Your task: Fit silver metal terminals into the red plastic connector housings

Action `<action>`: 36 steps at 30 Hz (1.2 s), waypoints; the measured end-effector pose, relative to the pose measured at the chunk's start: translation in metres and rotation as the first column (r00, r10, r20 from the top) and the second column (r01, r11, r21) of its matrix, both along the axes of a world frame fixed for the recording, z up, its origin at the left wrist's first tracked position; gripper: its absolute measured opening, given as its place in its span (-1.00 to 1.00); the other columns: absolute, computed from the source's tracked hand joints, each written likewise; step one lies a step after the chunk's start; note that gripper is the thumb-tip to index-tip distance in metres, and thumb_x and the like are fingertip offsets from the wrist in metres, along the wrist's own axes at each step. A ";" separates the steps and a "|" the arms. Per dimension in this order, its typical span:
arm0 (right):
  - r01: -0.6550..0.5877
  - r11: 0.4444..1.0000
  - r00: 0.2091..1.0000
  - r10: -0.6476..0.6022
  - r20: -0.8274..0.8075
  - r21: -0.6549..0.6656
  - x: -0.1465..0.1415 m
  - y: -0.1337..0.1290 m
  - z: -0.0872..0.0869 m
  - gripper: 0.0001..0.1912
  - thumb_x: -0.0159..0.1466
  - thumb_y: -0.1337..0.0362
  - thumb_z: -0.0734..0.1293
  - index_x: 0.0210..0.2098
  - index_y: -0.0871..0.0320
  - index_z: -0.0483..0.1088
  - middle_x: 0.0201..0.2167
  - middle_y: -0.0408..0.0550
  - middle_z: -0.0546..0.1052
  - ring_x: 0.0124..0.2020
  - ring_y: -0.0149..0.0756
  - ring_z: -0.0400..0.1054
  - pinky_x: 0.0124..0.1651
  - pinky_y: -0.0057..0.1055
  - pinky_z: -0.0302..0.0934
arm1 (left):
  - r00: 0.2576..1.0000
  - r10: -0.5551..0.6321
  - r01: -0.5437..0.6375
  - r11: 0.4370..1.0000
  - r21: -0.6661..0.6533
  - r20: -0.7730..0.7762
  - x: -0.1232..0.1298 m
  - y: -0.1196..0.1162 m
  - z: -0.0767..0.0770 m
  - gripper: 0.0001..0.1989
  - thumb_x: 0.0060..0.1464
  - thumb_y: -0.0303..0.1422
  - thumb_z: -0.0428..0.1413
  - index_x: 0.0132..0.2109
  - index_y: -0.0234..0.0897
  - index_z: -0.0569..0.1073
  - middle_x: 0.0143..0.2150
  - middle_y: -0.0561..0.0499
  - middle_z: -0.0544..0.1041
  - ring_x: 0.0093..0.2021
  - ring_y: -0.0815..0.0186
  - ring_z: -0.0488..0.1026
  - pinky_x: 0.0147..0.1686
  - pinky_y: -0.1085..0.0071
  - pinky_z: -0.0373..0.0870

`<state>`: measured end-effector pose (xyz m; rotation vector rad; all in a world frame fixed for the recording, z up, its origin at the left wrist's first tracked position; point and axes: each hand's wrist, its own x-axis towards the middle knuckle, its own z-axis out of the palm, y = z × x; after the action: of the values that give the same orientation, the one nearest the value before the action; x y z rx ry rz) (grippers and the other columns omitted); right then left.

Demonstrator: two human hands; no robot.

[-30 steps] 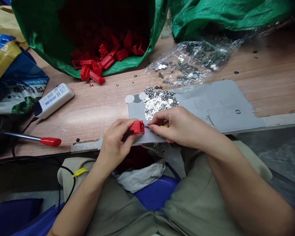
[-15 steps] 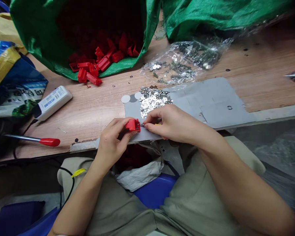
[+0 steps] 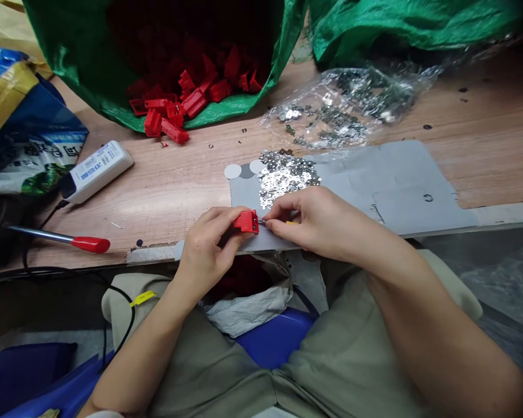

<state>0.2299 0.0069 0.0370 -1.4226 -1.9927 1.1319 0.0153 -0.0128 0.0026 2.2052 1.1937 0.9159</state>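
Note:
My left hand (image 3: 209,244) pinches a small red plastic housing (image 3: 246,222) between thumb and fingers, its open end facing right. Closed around a thin metal-tipped tool (image 3: 262,221) with a yellow part, my right hand (image 3: 307,223) holds the tip at or close to that open end. Whether the tip is inside the housing I cannot tell. Just behind my right fingers, a pile of small shiny metal plates (image 3: 283,180) is spread on a grey mat (image 3: 401,180).
At the back, a green sack (image 3: 283,69) lies open with red housings (image 3: 174,113) spilling from its mouth. A clear plastic bag (image 3: 331,110) contains more metal pieces. On the left are a white device (image 3: 98,171) and a red-handled lever (image 3: 91,244). Below the edge hangs a white bag (image 3: 248,310).
The view has shifted a little, so the hands and bench appear slightly farther right. Both hands keep their grips, with the tool still at the red housing.

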 end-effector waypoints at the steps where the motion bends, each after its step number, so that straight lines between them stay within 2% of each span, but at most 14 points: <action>1: 0.004 1.000 1.000 -0.004 0.022 0.011 -0.002 0.000 0.001 -0.82 0.18 0.48 0.34 -0.46 0.17 0.56 -0.57 -0.21 0.51 -0.52 -0.37 0.36 -0.45 -0.46 0.08 | 1.000 -0.001 0.001 1.000 0.002 -0.003 0.000 0.000 0.000 -0.78 0.25 -0.43 0.16 0.04 -0.28 0.51 -0.07 -0.05 0.59 -0.04 0.28 0.51 -0.01 0.37 0.45; 7: -0.007 0.998 0.988 -0.001 0.156 0.057 -0.012 -0.002 0.007 -0.83 0.16 0.50 0.35 -0.49 0.18 0.53 -0.54 -0.16 0.50 -0.48 -0.34 0.32 -0.41 -0.42 0.04 | 0.999 0.007 -0.006 1.000 0.022 -0.038 0.000 0.000 0.002 -0.77 0.27 -0.41 0.15 0.06 -0.27 0.49 -0.09 -0.06 0.59 -0.06 0.25 0.51 -0.04 0.34 0.47; 11: -0.001 0.999 0.991 -0.006 0.137 0.051 -0.011 -0.001 0.004 -0.84 0.16 0.50 0.35 -0.50 0.20 0.50 -0.54 -0.15 0.49 -0.48 -0.35 0.32 -0.41 -0.44 0.05 | 0.999 0.001 0.001 0.999 0.041 -0.042 0.001 0.000 0.001 -0.77 0.26 -0.41 0.15 0.05 -0.28 0.49 -0.10 -0.05 0.58 -0.07 0.27 0.51 -0.05 0.36 0.46; 14: -0.035 0.993 0.999 0.035 -0.007 -0.115 -0.003 0.002 0.000 -0.86 0.21 0.46 0.33 -0.45 0.20 0.49 -0.58 -0.20 0.46 -0.59 -0.41 0.30 -0.50 -0.48 0.06 | 1.000 0.003 -0.002 1.000 0.030 -0.020 0.000 0.000 0.000 -0.76 0.26 -0.41 0.16 0.06 -0.27 0.48 -0.10 -0.04 0.57 -0.06 0.29 0.51 -0.04 0.38 0.46; 16: -0.085 0.966 0.992 0.060 -0.107 -0.243 0.003 0.005 -0.004 -0.86 0.24 0.43 0.31 -0.42 0.19 0.48 -0.60 -0.23 0.45 -0.68 -0.44 0.25 -0.58 -0.50 0.05 | 1.000 0.006 -0.006 1.000 0.014 -0.003 0.000 -0.001 -0.001 -0.76 0.27 -0.40 0.15 0.07 -0.26 0.48 -0.09 -0.04 0.56 -0.06 0.29 0.51 -0.05 0.39 0.46; 18: -0.109 0.951 0.986 0.066 -0.155 -0.291 0.007 0.007 -0.005 -0.88 0.25 0.40 0.31 -0.40 0.19 0.48 -0.60 -0.22 0.46 -0.71 -0.45 0.24 -0.63 -0.52 0.05 | 1.000 0.001 -0.001 1.000 0.005 0.007 -0.001 -0.001 -0.002 -0.76 0.27 -0.39 0.15 0.07 -0.25 0.48 -0.08 -0.04 0.56 -0.06 0.29 0.51 -0.06 0.38 0.47; 22: -0.099 0.952 0.987 0.057 -0.151 -0.290 0.006 0.006 -0.002 -0.88 0.23 0.41 0.31 -0.42 0.19 0.47 -0.61 -0.23 0.44 -0.71 -0.47 0.22 -0.65 -0.55 0.04 | 1.000 -0.011 0.011 1.000 0.000 0.014 -0.001 -0.001 -0.003 -0.77 0.27 -0.42 0.14 0.07 -0.24 0.47 -0.07 -0.05 0.57 -0.04 0.27 0.50 -0.03 0.35 0.46; 25: -0.069 0.956 0.996 0.049 -0.078 -0.285 0.000 0.004 0.005 -0.87 0.22 0.44 0.30 -0.42 0.20 0.48 -0.65 -0.26 0.39 -0.72 -0.47 0.21 -0.64 -0.54 0.03 | 1.000 -0.009 0.009 1.000 0.008 0.015 0.000 -0.001 -0.001 -0.76 0.26 -0.45 0.15 0.06 -0.25 0.47 -0.07 -0.06 0.57 -0.04 0.26 0.51 -0.02 0.34 0.46; 29: -0.010 0.992 0.998 0.017 0.056 -0.124 -0.008 0.003 0.010 -0.86 0.18 0.48 0.33 -0.47 0.22 0.50 -0.61 -0.22 0.44 -0.65 -0.47 0.23 -0.57 -0.54 0.03 | 1.000 -0.022 0.022 0.999 0.033 -0.002 0.001 0.001 0.000 -0.78 0.25 -0.47 0.15 0.04 -0.26 0.47 -0.11 -0.06 0.57 -0.08 0.27 0.50 -0.06 0.35 0.46; 31: -0.014 0.996 0.998 0.020 0.067 -0.093 -0.007 0.003 0.008 -0.85 0.18 0.48 0.33 -0.48 0.22 0.50 -0.59 -0.19 0.46 -0.63 -0.45 0.26 -0.56 -0.54 0.03 | 1.000 -0.029 0.029 0.999 0.021 0.007 0.001 0.001 0.000 -0.78 0.25 -0.46 0.14 0.04 -0.25 0.46 -0.10 -0.06 0.57 -0.07 0.27 0.50 -0.05 0.33 0.46; 34: -0.087 0.977 0.995 0.078 -0.057 -0.195 0.000 0.004 0.004 -0.86 0.25 0.38 0.32 -0.39 0.22 0.52 -0.58 -0.18 0.48 -0.68 -0.44 0.26 -0.60 -0.54 0.06 | 0.996 -0.032 0.035 0.999 -0.031 0.082 0.001 -0.001 -0.002 -0.77 0.24 -0.45 0.16 0.03 -0.24 0.44 0.04 -0.11 0.54 0.07 0.23 0.49 0.08 0.27 0.45; 36: -0.117 0.962 0.979 0.070 -0.194 -0.246 0.006 0.004 0.003 -0.82 0.32 0.28 0.31 -0.22 0.23 0.53 -0.53 -0.17 0.49 -0.70 -0.44 0.24 -0.63 -0.53 0.08 | 0.967 0.036 -0.007 0.994 -0.113 0.252 0.000 -0.004 -0.002 -0.73 0.21 -0.42 0.19 0.04 -0.22 0.39 0.09 -0.12 0.50 0.11 0.23 0.49 0.10 0.26 0.46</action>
<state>0.2359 0.0113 0.0395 -1.2985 -1.8529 1.5519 0.0149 -0.0164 0.0001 1.9234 1.1196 1.0768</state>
